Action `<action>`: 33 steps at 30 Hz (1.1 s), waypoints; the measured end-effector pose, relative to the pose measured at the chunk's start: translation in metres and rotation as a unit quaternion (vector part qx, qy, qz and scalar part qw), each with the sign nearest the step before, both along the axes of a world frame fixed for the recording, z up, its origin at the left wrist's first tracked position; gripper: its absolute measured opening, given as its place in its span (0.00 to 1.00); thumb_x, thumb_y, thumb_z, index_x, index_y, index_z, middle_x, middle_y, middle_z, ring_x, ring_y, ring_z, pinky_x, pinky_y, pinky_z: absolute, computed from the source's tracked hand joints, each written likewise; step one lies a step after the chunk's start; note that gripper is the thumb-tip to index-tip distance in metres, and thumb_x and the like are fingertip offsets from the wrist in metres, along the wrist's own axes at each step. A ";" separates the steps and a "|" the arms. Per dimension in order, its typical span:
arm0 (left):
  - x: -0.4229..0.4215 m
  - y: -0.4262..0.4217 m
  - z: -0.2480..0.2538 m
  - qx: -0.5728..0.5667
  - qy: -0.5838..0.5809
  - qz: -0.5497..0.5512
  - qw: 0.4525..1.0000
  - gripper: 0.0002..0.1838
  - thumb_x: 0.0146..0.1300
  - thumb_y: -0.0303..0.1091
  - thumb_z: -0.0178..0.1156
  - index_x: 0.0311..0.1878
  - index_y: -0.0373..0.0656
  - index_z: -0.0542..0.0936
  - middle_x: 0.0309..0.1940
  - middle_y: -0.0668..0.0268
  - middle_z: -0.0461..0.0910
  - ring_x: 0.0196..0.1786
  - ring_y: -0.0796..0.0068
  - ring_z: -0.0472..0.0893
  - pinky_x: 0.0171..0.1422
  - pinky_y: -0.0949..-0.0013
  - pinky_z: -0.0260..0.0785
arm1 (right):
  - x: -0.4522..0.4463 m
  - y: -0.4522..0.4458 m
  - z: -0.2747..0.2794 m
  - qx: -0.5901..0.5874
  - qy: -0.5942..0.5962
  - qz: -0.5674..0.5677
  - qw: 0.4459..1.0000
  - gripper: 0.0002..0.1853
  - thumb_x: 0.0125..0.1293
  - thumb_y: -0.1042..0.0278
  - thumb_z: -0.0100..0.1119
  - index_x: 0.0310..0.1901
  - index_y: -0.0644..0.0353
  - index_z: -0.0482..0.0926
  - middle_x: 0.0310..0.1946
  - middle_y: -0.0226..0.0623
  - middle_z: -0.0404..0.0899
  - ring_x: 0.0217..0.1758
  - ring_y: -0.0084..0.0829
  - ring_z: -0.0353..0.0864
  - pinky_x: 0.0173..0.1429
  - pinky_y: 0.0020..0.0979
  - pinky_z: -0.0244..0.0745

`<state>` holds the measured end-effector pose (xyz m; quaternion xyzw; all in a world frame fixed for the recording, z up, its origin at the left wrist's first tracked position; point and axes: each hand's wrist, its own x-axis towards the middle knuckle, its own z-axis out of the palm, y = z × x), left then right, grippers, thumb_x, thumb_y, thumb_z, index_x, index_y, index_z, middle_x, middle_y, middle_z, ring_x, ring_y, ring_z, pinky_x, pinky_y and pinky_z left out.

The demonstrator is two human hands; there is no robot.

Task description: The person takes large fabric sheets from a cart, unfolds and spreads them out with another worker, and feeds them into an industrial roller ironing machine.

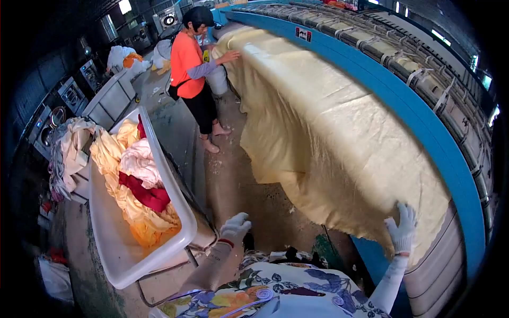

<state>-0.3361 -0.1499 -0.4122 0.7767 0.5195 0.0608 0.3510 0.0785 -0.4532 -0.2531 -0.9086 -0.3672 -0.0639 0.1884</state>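
A wide pale yellow cloth (339,122) is spread over the feed bed of a long blue machine, its near edge hanging down in folds. My right hand (401,228), in a white knitted glove, lies on the cloth near its closest corner with fingers spread. My left hand (235,228), gloved the same way, hangs in the air between the cloth and a white tub, holding nothing I can see; its fingers look loosely extended. At the far end, a co-worker (193,63) in an orange top touches the cloth with a hand.
At my left stands the white wheeled tub (188,233) holding orange, pink and dark red cloths (143,193). Beyond it are more piled cloths (77,148) and washing machines (71,95). A white bucket (217,82) stands behind the co-worker. The blue machine frame (424,135) runs along my right.
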 end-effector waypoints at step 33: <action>0.063 -0.004 0.043 -0.019 -0.140 -0.258 0.956 0.20 0.59 0.44 0.65 0.50 0.44 0.77 0.43 0.58 0.81 0.51 0.62 0.80 0.56 0.62 0.73 | -0.366 0.288 0.050 -0.108 0.270 0.893 0.344 0.19 0.67 0.48 0.55 0.43 0.57 0.81 0.40 0.41 0.81 0.49 0.44 0.79 0.52 0.39 0.74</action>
